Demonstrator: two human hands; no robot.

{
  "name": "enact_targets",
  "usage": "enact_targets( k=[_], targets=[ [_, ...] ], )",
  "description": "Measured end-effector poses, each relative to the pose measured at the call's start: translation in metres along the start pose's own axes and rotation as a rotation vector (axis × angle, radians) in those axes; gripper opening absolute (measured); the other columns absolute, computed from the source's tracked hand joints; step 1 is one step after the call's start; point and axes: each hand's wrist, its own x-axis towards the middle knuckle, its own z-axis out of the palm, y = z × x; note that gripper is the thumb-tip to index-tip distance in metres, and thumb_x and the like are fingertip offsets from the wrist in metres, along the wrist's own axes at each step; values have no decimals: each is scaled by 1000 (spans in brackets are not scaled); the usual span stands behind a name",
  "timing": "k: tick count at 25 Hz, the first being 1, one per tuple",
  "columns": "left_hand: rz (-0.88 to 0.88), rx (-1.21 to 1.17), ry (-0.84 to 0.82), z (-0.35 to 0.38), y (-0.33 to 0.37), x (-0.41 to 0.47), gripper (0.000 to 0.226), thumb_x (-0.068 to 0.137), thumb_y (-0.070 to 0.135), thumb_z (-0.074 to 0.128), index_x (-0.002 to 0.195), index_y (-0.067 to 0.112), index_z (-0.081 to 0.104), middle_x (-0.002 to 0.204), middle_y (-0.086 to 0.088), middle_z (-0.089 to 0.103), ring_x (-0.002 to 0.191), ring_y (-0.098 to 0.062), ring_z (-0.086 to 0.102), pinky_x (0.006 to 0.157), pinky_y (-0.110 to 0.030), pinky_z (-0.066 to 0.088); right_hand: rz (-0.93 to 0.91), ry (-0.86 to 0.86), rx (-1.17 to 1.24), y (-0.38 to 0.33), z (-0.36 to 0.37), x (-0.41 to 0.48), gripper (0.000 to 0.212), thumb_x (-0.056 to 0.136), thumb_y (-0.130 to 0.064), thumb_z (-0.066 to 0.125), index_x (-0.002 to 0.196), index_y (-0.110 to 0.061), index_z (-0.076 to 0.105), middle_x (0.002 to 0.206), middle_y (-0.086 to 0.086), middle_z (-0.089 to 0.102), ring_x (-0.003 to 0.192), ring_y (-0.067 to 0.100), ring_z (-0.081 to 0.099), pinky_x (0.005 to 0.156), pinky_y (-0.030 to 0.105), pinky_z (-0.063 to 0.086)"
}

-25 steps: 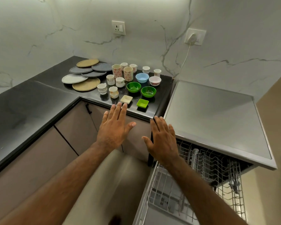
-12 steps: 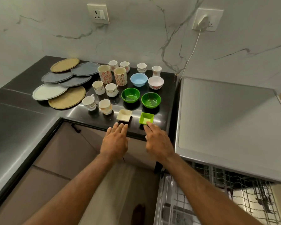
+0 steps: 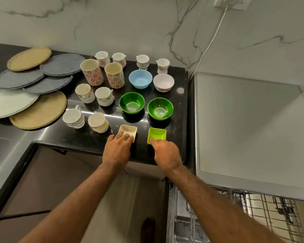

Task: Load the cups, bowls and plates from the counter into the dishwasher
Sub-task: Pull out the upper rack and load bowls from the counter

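On the black counter (image 3: pixel 81 139), my left hand (image 3: pixel 117 151) lies over the near rim of a cream square dish (image 3: pixel 128 129), fingers inside it. My right hand (image 3: pixel 167 155) touches the near rim of a green square dish (image 3: pixel 157 134) with its fingertips; its grip is hidden. Behind them stand two round green bowls (image 3: pixel 131 102) (image 3: pixel 160 108), a blue bowl (image 3: pixel 140 78) and a white bowl (image 3: pixel 163 82). Two tall floral cups (image 3: pixel 92 71) (image 3: pixel 114 74) and several small cups (image 3: pixel 73 117) stand to the left. Several overlapping plates (image 3: pixel 37 110) lie at the far left.
The dishwasher's grey top (image 3: pixel 244 120) adjoins the counter on the right, and its wire rack (image 3: pixel 270 213) is pulled out below it at the lower right. A white cable (image 3: pixel 211 41) runs down the marble wall from a plug. Cabinet fronts (image 3: pixel 60 172) lie below the counter.
Both hands moved forward from below the counter edge onto the two square dishes. The camera came closer and tilted down over the counter.
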Motion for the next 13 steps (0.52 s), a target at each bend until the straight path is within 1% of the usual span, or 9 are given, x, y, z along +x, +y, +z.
enact_targets(
  k=[1, 2, 3, 5, 8, 13],
  targets=[
    [12, -2, 13, 0, 0, 2, 35, 80, 13, 73, 115, 16, 72, 116, -6, 73, 116, -31, 64, 88, -46, 51, -14, 21, -19, 2, 0, 0, 52, 62, 1, 80, 110, -19, 74, 70, 3, 69, 57, 28, 65, 44, 28, 42],
    [20, -8, 30, -1, 1, 2, 33, 76, 12, 74, 110, 16, 72, 110, -6, 74, 107, -31, 66, 81, -43, 51, -33, 49, -37, 5, 1, 0, 52, 57, 1, 83, 104, -19, 76, 62, 2, 67, 50, 27, 62, 40, 26, 39],
    [26, -18, 41, -2, 4, 2, 32, 74, 11, 74, 106, 16, 72, 106, -6, 74, 101, -32, 67, 76, -42, 50, -50, 70, -47, 8, 1, -1, 51, 56, 1, 84, 102, -18, 77, 60, 2, 66, 47, 27, 60, 39, 25, 37],
    [46, -28, 65, -3, 13, -4, 29, 74, 9, 74, 102, 15, 71, 101, -7, 73, 95, -34, 68, 70, -41, 50, -77, 112, -38, 14, -1, -9, 47, 59, -1, 84, 103, -17, 77, 62, 2, 68, 48, 28, 61, 40, 26, 39],
    [90, -26, 110, -5, 36, -24, 25, 76, 7, 72, 101, 13, 69, 96, -9, 72, 89, -36, 67, 67, -41, 49, -99, 158, -21, 23, -4, -42, 42, 65, -4, 82, 105, -16, 77, 67, 3, 71, 53, 28, 64, 43, 26, 41],
    [182, -24, 136, -1, 93, -89, 21, 78, 10, 60, 98, 13, 66, 92, -9, 67, 85, -36, 64, 65, -41, 47, -68, 141, -45, 48, -5, -129, 47, 59, -8, 83, 104, -20, 77, 69, 4, 72, 53, 30, 64, 43, 28, 44]
  ],
)
